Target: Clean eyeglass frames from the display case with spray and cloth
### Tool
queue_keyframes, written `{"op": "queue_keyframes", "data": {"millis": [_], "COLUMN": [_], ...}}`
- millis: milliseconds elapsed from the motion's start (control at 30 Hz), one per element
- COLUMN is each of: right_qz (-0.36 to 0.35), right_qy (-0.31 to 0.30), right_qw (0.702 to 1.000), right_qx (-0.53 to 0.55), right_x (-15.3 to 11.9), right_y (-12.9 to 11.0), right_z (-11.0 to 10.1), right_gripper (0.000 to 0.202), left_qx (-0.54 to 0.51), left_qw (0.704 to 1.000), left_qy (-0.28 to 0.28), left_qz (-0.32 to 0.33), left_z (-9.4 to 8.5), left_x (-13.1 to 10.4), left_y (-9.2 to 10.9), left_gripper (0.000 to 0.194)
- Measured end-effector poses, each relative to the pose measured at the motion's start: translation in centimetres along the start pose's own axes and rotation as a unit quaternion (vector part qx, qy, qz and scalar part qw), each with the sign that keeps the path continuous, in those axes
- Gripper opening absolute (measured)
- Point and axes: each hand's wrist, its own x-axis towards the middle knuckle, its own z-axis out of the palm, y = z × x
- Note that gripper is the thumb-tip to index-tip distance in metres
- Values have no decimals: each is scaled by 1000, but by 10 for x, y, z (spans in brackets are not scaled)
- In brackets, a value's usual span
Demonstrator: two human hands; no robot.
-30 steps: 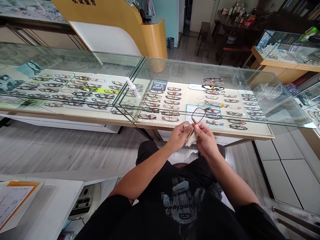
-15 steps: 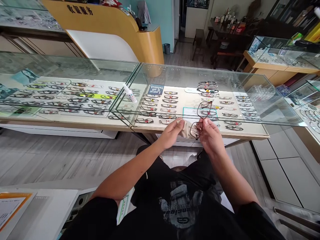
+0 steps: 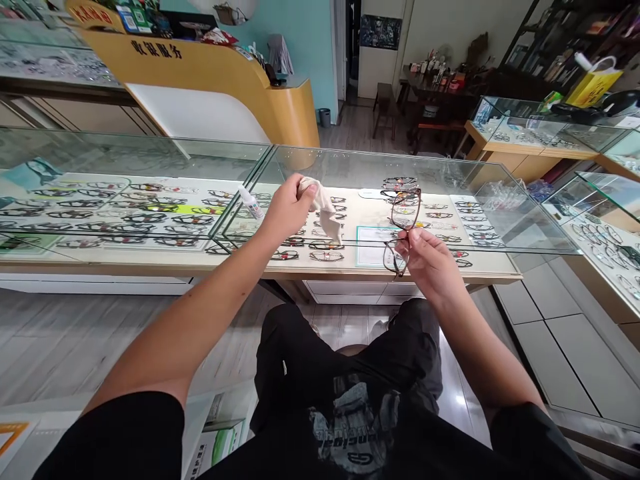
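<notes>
A beige cloth (image 3: 325,212) hangs from my left hand (image 3: 291,205), whose fingers are closed on its upper end above the glass showcase. To the right, my right hand (image 3: 434,261) pinches a pair of dark-rimmed glasses (image 3: 406,208) near the middle of the frame, with one lens up and the other below. The cloth and the glasses are apart. A small white spray bottle (image 3: 251,203) stands on the glass top, just left of my left hand.
Rows of glasses (image 3: 326,256) lie inside the glass showcase (image 3: 360,275) before me. Behind it is a wooden counter (image 3: 295,110). More showcases (image 3: 533,145) stand at the right. White cabinets (image 3: 560,337) are at the lower right.
My left hand has moved up and left with the cloth, away from the glasses. My right hand still holds the glasses, now more upright. The view has tilted up slightly.
</notes>
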Motion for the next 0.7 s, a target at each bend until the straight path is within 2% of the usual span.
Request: {"op": "queue_keyframes", "data": {"millis": [67,167,233,333,433,500,567,633,700], "right_qz": [1,7,10,22,43,51,58,72,96], "right_qy": [-12,-25,-37,-65,-85,-95,-103,-106,-117], "right_qw": [1000,999,998,996,993,992,990,989,985], "right_qx": [-12,-32,-46,-61,-69,-71,-72,-74,-86], "right_x": [0,1,1,2,3,4,4,5,7], "right_y": [-5,-11,-14,-16,-15,-13,-10,-8,-6], "right_z": [-1,-4,-6,-9,-12,-14,-17,-18,-18], "right_gripper": [25,25,25,24,25,26,25,26,28], "left_qx": [96,192,235,290,338,354,331,254,153], "left_qw": [995,980,968,943,911,902,917,939,937], "left_qy": [-3,-40,-84,-163,-233,-242,-205,-153,-146], "left_qz": [-4,-22,-24,9,47,55,86,172,277], "left_z": [2,14,24,37,42,38,30,19,8], "left_x": [10,16,15,10,3,-3,-12,-23,-36], "left_y": [-9,-29,-42,-60,-68,-63,-48,-23,8], "left_gripper": [16,20,26,32,35,41,52,65,80]}}
